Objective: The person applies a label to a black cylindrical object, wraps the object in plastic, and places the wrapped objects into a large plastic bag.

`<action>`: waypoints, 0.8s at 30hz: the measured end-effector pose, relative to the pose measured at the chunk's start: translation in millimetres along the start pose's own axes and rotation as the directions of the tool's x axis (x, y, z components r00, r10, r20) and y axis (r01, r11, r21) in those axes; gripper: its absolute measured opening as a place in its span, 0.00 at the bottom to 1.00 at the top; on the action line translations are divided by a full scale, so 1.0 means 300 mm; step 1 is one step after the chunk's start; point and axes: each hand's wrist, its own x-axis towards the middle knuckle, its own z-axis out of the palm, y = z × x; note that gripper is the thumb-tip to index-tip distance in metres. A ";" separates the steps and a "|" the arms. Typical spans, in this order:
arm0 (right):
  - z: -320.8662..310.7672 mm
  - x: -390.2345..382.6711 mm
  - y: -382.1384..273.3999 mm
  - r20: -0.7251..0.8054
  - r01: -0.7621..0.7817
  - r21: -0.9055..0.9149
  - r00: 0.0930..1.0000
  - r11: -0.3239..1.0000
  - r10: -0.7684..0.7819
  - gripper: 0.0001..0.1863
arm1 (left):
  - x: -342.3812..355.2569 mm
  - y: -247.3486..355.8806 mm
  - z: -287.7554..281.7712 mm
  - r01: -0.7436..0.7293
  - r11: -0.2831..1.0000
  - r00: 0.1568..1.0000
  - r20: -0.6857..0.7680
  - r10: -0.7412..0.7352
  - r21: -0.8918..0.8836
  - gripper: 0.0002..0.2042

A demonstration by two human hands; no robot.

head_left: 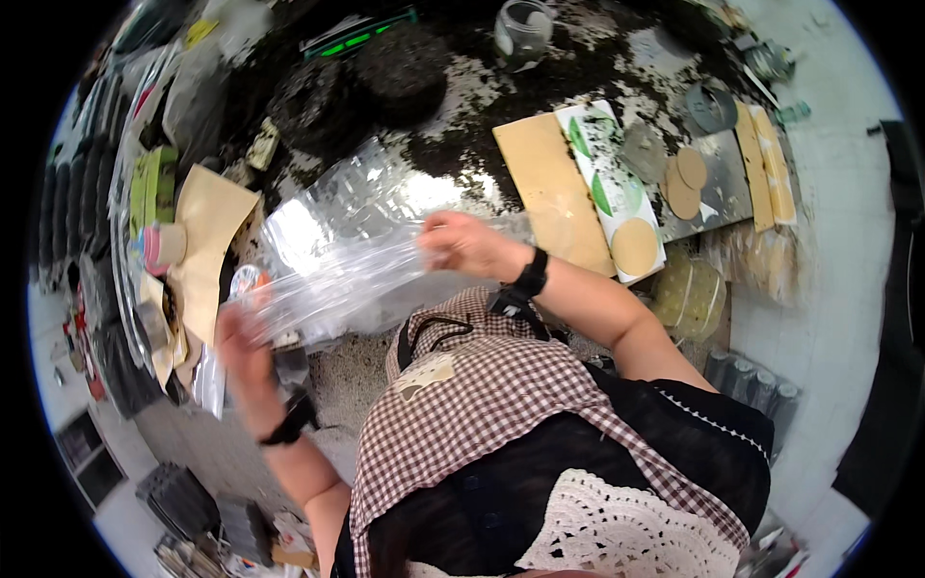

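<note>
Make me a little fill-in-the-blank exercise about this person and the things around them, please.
1. Clear plastic film stretches ____ the left hand and the right hand.
2. The apron has a ____ pattern.
3. The band on the right wrist is coloured ____.
4. The brown disc on the white-and-green box is ____ in shape.

Missing words: between; checked; black; round.

Right hand (467, 243) near mid-view, curled into a pinch; right forearm (590, 301) angles in from the right, elbow (647, 332) bent. Left hand (248, 354) lower, well to the left, motion-blurred, grip unreadable; left forearm (306, 472) runs up and slightly left from the lower edge.
</note>
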 end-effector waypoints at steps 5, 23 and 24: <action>0.239 -0.108 -0.115 0.649 0.475 -0.027 0.677 0.880 -0.346 0.11 | -0.166 -0.031 0.116 -0.252 0.436 0.958 0.159 0.238 0.864 0.07; -2.011 -0.621 -0.679 -0.535 -0.852 -0.440 -0.005 0.284 -0.845 0.50 | 0.171 -0.357 0.623 -0.296 -0.248 0.955 0.294 -0.046 0.922 0.14; -1.920 -0.577 -0.720 -0.629 -0.847 -0.388 -0.044 0.362 -0.776 0.51 | 0.170 -0.413 0.573 -0.205 -0.145 0.977 0.195 -0.080 0.968 0.14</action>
